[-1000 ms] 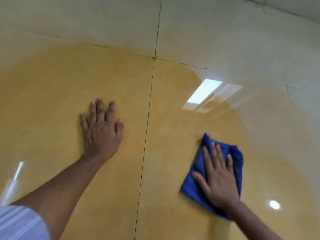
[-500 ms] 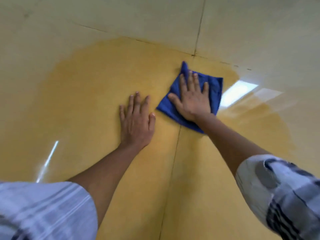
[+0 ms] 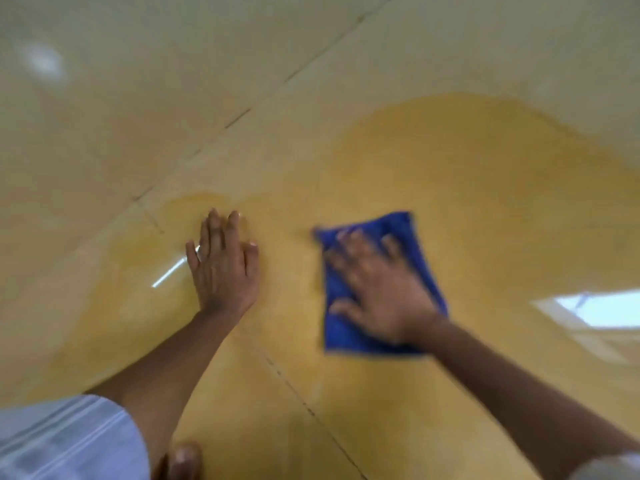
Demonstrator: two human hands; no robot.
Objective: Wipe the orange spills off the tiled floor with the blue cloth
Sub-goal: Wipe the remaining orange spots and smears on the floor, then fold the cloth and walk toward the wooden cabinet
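Observation:
A wide orange spill (image 3: pixel 467 188) covers the glossy cream tiled floor (image 3: pixel 173 81) from the middle to the right. The blue cloth (image 3: pixel 405 233) lies flat on the spill right of centre. My right hand (image 3: pixel 377 289) presses on the cloth with spread fingers and is blurred by motion. My left hand (image 3: pixel 225 268) rests flat on the wet tile to the left of the cloth, fingers straight and close together, apart from the cloth.
Dark grout lines (image 3: pixel 287 379) cross the floor diagonally. A bright window reflection (image 3: pixel 602 306) lies on the wet tile at the right edge. A toe (image 3: pixel 183 459) shows at the bottom edge, beside my striped sleeve (image 3: pixel 65 441).
My right hand slid the cloth up beside my left hand, then off to the right of it. The view has swung, so the grout lines now run diagonally. My left hand stays flat.

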